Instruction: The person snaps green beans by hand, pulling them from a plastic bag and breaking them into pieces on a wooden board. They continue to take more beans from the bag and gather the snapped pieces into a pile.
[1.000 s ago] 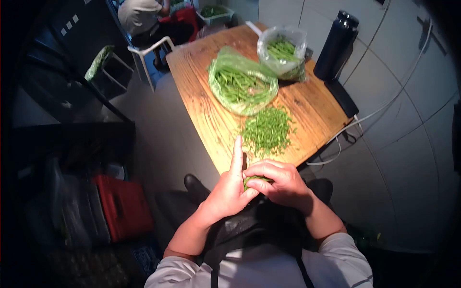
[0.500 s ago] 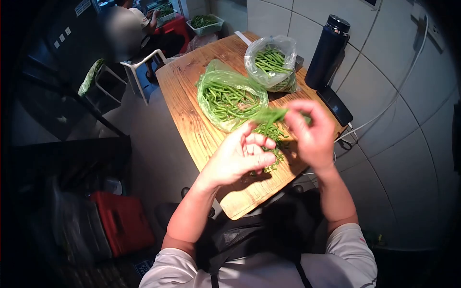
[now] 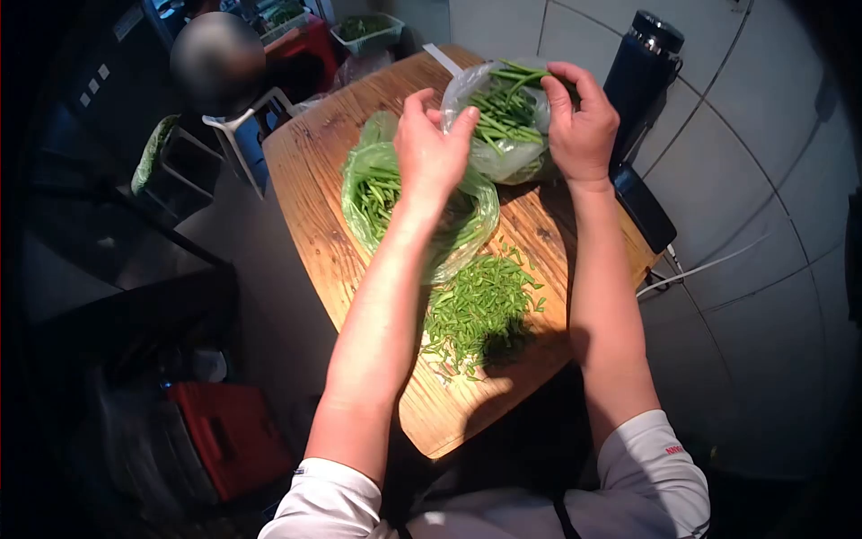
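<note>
I see right hand [image 3: 584, 126] clenched on beans [image 3: 519, 74], over the mouth of the clear bag [image 3: 499, 167], upper centre. Left hand [image 3: 431, 148] is bunched at the bag rim, probably keeping it open; can't tell if it grips. Cut pile [image 3: 480, 305] sits mid-surface [image 3: 310, 211].

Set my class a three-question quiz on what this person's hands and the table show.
1. True or false: the right hand grips long green stalks at the mouth of the clear bag.
2. The pile of cut pieces lies: A inside a bag; B bare on the wooden table; C on a plate.
3. What colour is the other bag?
Key: 1 true; 2 B; 3 green.
</note>
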`<action>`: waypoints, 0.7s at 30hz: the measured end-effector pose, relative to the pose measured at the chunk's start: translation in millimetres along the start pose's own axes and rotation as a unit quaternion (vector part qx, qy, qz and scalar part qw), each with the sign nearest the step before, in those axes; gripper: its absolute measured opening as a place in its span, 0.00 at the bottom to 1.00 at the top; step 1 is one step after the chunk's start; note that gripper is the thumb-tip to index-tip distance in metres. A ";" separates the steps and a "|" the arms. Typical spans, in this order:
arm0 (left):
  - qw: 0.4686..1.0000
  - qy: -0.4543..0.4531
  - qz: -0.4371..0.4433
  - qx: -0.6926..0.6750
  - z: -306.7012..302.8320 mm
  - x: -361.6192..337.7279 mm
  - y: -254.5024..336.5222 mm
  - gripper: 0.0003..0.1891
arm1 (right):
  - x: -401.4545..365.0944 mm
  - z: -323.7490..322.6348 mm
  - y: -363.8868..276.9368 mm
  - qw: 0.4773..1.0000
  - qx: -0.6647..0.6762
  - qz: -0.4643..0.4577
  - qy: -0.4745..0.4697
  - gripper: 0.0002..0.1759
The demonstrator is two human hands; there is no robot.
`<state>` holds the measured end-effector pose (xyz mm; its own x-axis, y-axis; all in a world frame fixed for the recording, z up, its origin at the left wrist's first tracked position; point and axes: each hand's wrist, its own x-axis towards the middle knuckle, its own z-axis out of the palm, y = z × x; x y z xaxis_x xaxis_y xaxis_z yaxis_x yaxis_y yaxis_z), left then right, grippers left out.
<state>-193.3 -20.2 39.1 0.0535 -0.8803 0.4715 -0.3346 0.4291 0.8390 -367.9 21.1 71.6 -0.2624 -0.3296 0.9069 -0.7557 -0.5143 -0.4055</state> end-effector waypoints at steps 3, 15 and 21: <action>0.977 -0.032 -0.063 -0.199 -7.0 1.7 -9.2 0.22 | 1.8 -9.1 3.6 0.992 0.087 0.021 -0.084 0.08; 0.808 -0.152 -0.161 -0.545 -9.8 -11.1 3.5 0.14 | -25.0 37.5 25.0 0.967 -0.072 -0.137 -0.201 0.21; 0.769 -0.084 -0.167 -0.611 -8.6 -9.7 -5.1 0.13 | -9.1 0.9 -0.6 0.993 -0.036 0.017 -0.115 0.18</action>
<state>-184.0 -12.1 32.6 -0.2126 -0.9523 0.2189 0.8113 -0.0472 0.5827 -364.5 23.7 63.6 -0.1506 -0.5211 0.8401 -0.7923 -0.4446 -0.4178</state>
